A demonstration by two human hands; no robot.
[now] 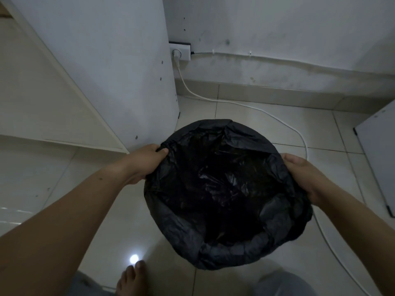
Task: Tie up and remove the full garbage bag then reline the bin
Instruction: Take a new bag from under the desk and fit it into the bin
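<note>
A black garbage bag (224, 189) lines a round bin on the tiled floor, its rim folded over the bin's edge so the bin itself is hidden. The inside of the bag is dark and crinkled; its contents cannot be made out. My left hand (147, 161) pinches the folded edge of the bag at the bin's left side, thumb on top. My right hand (299, 174) grips the bag's edge at the right side, fingers curled over the rim.
A white cabinet (119, 71) stands close behind the bin on the left. A white cable (252, 106) runs from a wall socket (180, 52) across the floor past the bin's right. A white panel (378, 154) leans at the right. My bare foot (132, 278) is near the bin.
</note>
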